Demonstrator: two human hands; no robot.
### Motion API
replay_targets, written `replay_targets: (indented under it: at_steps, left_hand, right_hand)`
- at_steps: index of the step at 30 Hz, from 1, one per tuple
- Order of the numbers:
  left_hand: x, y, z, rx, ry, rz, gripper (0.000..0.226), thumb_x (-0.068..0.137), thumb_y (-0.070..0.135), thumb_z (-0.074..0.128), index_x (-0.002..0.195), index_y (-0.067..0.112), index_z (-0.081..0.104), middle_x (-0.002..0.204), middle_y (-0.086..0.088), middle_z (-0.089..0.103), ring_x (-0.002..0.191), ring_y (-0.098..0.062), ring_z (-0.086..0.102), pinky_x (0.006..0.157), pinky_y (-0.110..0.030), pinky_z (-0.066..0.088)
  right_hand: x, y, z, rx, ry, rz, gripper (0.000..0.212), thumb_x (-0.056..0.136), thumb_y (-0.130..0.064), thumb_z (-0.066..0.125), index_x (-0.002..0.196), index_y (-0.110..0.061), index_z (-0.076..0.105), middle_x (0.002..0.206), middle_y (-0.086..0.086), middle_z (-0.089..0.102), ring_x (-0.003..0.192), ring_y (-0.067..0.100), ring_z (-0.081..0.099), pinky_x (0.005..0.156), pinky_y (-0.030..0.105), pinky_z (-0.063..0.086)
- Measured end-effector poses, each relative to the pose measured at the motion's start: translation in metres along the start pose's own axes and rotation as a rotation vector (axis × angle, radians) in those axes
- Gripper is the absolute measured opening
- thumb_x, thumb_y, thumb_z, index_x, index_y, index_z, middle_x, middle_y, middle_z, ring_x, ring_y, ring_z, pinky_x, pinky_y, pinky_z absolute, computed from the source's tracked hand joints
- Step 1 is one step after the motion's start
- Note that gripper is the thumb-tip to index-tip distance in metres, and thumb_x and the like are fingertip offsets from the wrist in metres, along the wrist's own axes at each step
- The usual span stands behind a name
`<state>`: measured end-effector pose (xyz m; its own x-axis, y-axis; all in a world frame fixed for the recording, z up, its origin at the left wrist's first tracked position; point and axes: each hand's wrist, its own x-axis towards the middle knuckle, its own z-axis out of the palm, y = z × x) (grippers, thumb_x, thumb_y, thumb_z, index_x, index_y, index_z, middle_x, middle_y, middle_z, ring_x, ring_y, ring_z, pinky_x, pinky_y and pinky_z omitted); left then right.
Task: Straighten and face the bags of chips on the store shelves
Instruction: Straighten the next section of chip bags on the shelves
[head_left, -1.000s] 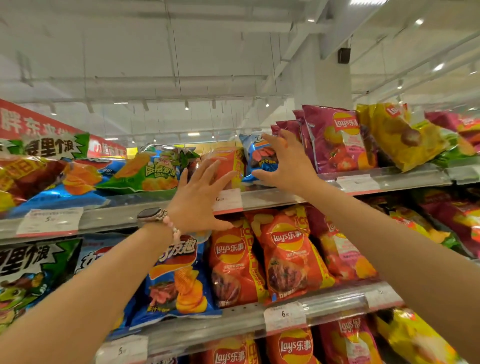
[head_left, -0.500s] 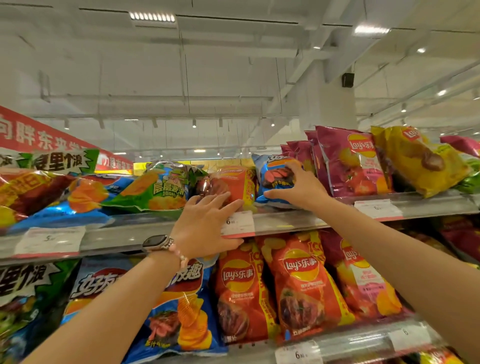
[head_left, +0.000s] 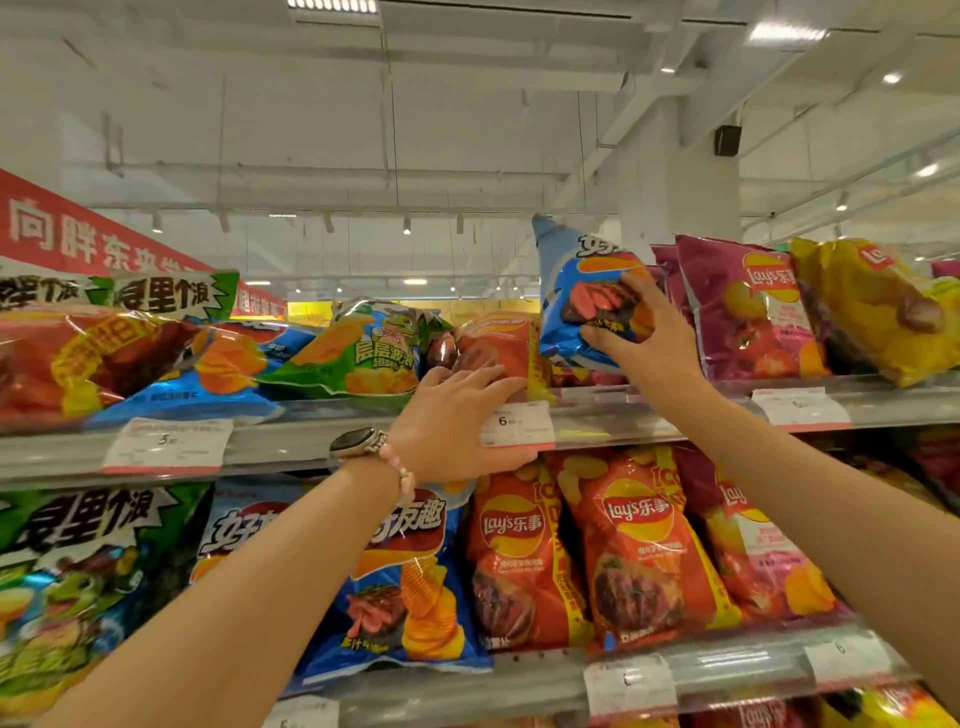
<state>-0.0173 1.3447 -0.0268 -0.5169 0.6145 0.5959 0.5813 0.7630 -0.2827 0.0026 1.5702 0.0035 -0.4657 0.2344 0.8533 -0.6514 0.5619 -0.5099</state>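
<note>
Head view, looking up at the top shelf (head_left: 322, 441): the right hand (head_left: 641, 340) grips the blue chip bag (head_left: 582, 291) by its lower half, fingers curled over the front and thumb under the bottom edge, so the bag stands tilted with 1 top corner poking up above its neighbours. It is raised near the shelf's front edge, just beside the purple bags (head_left: 748, 306) — probably so it can be set down upright with its label forward. The left hand (head_left: 452, 421) reaches to the orange bag (head_left: 501, 345) next to it, fingers fairly straight and close together against the bag's lower front, thumb below by the price tag (head_left: 517, 423); this looks like steadying that bag, or nudging it back, to keep a slot for the blue one. Further toward the shelf's left end, the green bag (head_left: 363, 353) and others lie flat and skewed, so much facing remains.
</note>
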Motion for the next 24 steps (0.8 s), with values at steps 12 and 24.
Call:
replay_targets:
  at_steps: [12,24]
  left_hand:
    - [-0.021,-0.096,-0.039,-0.143,0.125,-0.68,0.116,0.055,0.08,0.066,0.15,0.039,0.012,0.156,-0.017,0.016,0.144,-0.039,0.012,0.111,-0.061,0.022]
    - [-0.022,-0.088,-0.039,-0.522,0.371,-0.634,0.095,0.065,0.049,0.083,0.144,0.023,0.036,0.13,-0.002,0.058,0.115,-0.024,0.056,0.097,-0.044,0.048]
  right_hand:
    - [-0.009,-0.023,0.022,0.072,-0.068,-0.097,0.067,0.075,-0.018,0.078,0.135,-0.022,0.048,0.125,-0.003,0.056,0.113,0.01,0.055,0.096,0.022,0.046]
    - [-0.014,-0.028,0.036,0.119,-0.077,-0.083,0.069,0.076,-0.019,0.078,0.137,-0.02,0.045,0.124,-0.005,0.054,0.113,0.008,0.053,0.097,0.02,0.045]
